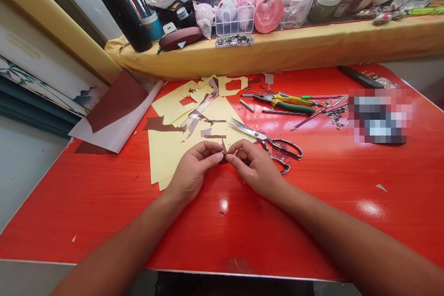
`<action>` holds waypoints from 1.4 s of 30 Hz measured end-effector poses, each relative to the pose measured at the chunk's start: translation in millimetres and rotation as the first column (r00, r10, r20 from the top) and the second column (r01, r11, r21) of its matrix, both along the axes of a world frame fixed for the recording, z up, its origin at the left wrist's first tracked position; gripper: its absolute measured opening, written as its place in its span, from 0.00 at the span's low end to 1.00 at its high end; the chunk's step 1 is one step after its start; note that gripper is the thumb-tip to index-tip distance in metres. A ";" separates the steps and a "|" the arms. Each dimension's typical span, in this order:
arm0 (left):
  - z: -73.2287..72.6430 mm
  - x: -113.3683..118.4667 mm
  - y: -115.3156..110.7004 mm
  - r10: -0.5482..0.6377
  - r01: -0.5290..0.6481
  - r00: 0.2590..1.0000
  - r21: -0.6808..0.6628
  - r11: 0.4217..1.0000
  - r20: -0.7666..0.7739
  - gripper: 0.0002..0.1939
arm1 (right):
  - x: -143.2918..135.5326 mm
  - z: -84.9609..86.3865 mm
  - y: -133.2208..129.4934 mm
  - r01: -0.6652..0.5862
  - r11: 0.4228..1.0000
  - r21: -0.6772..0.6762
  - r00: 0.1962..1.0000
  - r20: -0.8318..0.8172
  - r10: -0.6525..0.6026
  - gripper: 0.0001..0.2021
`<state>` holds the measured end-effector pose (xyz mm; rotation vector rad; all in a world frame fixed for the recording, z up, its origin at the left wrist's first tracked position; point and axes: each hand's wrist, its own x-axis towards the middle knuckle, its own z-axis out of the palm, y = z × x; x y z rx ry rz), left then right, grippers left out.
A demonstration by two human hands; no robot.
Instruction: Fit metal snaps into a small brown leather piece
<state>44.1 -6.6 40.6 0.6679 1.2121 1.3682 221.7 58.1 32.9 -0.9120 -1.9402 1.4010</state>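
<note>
1. Small dark brown piece (224,160): held just above the table, in front of the scissors (265,138); largely covered by fingertips, its full outline we cannot tell.
2. Left hand (192,166): thumb and forefinger closed narrowly on the piece's left side.
3. Right hand (256,166): thumb and forefinger likewise pinched, on its right side.
4. Risk, slipping: we judge the grip small, so a loose pinch could drop the piece among similar brown scraps.
5. Risk, tearing: the piece looks thin; pulling the hands apart could crease or split it.
6. Risk, scissors: blades lie parted just beyond the right hand; a careless forward reach could meet them.
7. Risk, scatter: a sweeping right forearm could send the loose metal fittings (336,118) rolling.
8. Surface: glossy red table (114,212), bearing yellow paper sheets (161,157), a holed brown strip (215,137), and pliers (287,103) with yellow-green handles; one item at right is pixelated.
9. Room: cloth-covered ledge (298,44) at the back, carrying a clear compartment box (235,21), a pink ring-shaped container (268,8) and a blue brush cup (152,27); daylight behind.
</note>
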 end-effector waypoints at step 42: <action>-3.0 5.7 -0.9 0.059 -0.060 0.994 0.016 0.998 0.089 0.16 | 0.0 -1.5 0.7 -0.026 0.994 -0.108 0.998 -0.059 0.019 0.09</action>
